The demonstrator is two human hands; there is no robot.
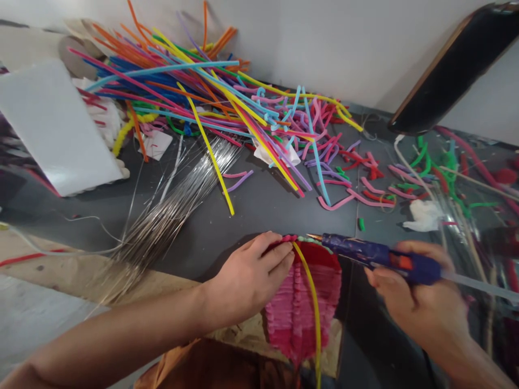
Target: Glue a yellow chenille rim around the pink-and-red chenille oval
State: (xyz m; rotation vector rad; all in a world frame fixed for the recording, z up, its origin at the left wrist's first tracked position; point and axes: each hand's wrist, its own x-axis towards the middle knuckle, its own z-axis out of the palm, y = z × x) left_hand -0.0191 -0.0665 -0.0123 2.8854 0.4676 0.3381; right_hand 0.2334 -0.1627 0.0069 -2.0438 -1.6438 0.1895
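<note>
My left hand (259, 270) is closed on the upper left edge of a pink and red petal-shaped piece (284, 313) that looks made of pipe cleaners. A yellow pipe cleaner (315, 313) starts at the top edge beside my fingertips and hangs down across the piece. My right hand (421, 292) grips a dark blue hot glue gun (360, 251), with a whitish glue stick (478, 283) sticking out of its back. The gun's metal tip is at the piece's top rim, along a pale green strip; whether they touch I cannot tell.
Colourful pipe cleaners (194, 81) lie heaped along the wall, with cut bits (324, 124) to their right. A bundle of metal wires (178, 205) lies left of centre. A white box-like object (57, 129) is at left. A phone (450, 70) with a cable leans on the wall.
</note>
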